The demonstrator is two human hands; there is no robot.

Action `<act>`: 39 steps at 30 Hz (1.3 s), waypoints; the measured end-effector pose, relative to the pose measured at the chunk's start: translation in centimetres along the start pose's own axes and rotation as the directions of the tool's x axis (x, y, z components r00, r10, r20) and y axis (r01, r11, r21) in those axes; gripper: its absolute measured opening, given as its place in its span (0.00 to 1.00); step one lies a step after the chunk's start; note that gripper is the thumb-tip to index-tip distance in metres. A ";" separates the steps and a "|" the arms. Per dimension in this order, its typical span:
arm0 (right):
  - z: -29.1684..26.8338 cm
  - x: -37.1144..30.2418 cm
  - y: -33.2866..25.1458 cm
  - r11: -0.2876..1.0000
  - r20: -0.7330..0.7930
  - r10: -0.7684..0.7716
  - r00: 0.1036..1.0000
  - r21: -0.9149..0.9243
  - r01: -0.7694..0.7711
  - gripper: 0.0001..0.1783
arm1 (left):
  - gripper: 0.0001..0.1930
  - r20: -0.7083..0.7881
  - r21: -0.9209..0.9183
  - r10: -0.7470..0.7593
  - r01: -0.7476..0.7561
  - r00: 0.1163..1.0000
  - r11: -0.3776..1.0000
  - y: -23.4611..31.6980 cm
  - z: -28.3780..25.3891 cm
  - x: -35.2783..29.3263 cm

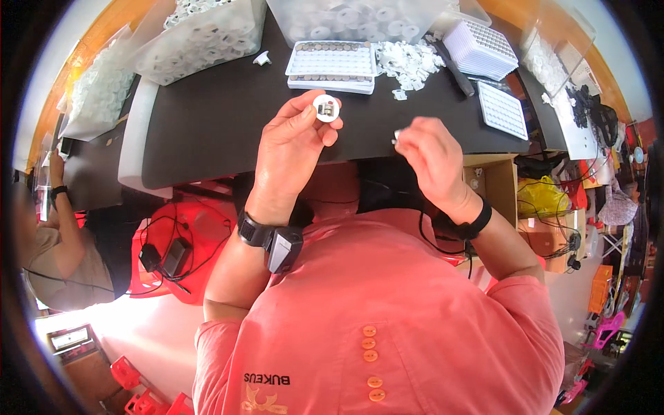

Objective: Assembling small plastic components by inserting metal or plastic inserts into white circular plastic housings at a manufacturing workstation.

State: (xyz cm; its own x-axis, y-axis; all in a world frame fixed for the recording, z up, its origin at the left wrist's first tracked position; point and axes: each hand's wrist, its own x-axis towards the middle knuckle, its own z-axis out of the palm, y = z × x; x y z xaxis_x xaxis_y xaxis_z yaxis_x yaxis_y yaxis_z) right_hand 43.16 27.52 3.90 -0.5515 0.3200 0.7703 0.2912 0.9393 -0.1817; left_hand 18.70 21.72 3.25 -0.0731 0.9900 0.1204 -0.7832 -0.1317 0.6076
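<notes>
Between the thumb and fingers of my left hand (pixel 294 142) is a small round white plastic housing (pixel 326 108), its open face showing metal and a red spot inside. My right hand (pixel 434 155) is to the right of it, over the table's near edge, fingertips pinched on a small white plastic piece (pixel 397 137). The fingers of that hand are slightly blurred, and the piece is mostly hidden. Beyond my hands stands a white tray (pixel 330 63) with rows of round silver cells. A heap of small white plastic parts (pixel 408 63) lies right beside the tray.
Clear bins of white parts (pixel 200 48) and round white pieces (pixel 356 24) line the back. A stack of white trays (pixel 481 48), a dark-handled tool (pixel 453 69) and a single tray (pixel 503 111) are at the right. Another person's arm (pixel 66 221) shows at far left.
</notes>
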 end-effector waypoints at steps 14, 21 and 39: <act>5.4 8.2 -2.4 0.454 0.246 0.470 0.847 0.756 -0.471 0.03 | 0.16 -0.004 -0.022 0.001 -0.001 1.000 1.000 0.1 -0.3 0.0; 5.5 8.3 -3.5 0.290 0.295 0.559 0.775 0.806 -0.516 0.02 | 0.15 0.007 -0.031 0.004 -0.004 1.000 1.000 0.1 -0.3 0.2; 6.2 7.9 -4.1 0.335 0.221 0.598 0.770 0.804 -0.491 0.03 | 0.14 0.009 -0.012 0.037 -0.036 0.999 0.999 -0.3 -0.5 0.2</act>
State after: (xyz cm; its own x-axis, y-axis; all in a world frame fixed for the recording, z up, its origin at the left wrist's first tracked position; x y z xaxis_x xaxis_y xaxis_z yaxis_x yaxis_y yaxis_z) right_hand 32.80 26.95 6.92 -0.4236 0.8356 0.3498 -0.2606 0.2574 -0.9305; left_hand 18.60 22.00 2.71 -0.0958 0.9840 0.1500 -0.7873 -0.1671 0.5935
